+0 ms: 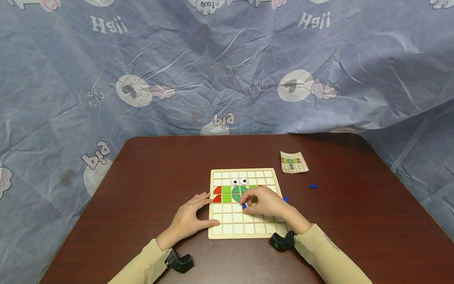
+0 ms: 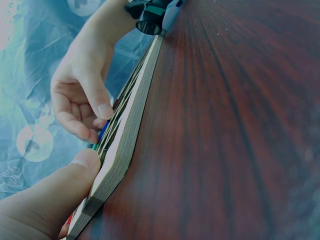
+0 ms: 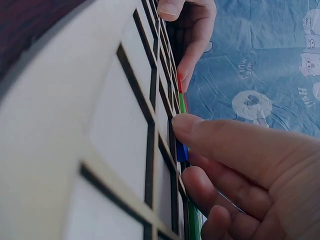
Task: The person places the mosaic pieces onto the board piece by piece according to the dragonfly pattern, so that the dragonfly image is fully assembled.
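Note:
A pale wooden grid board (image 1: 227, 229) lies on the table, with red, light green and dark green pieces and two eye pieces set in its squares. My right hand (image 1: 264, 201) is over the middle of the board, a small blue piece (image 1: 244, 206) between its thumb and index finger. The right wrist view shows the blue piece (image 3: 182, 151) low against the grid, just under the thumb. At the board's left edge, my left hand (image 1: 189, 216) rests with thumb and fingers spread, the thumb on the lower left rim and the fingertips beside the red pieces (image 1: 217, 194).
A small patterned card (image 1: 294, 162) lies behind the board to the right, showing a similar figure on a grid. One blue piece (image 1: 313, 186) lies on the brown table (image 1: 163, 165); another blue piece (image 1: 285, 199) is by the board's right edge. A printed cloth hangs behind.

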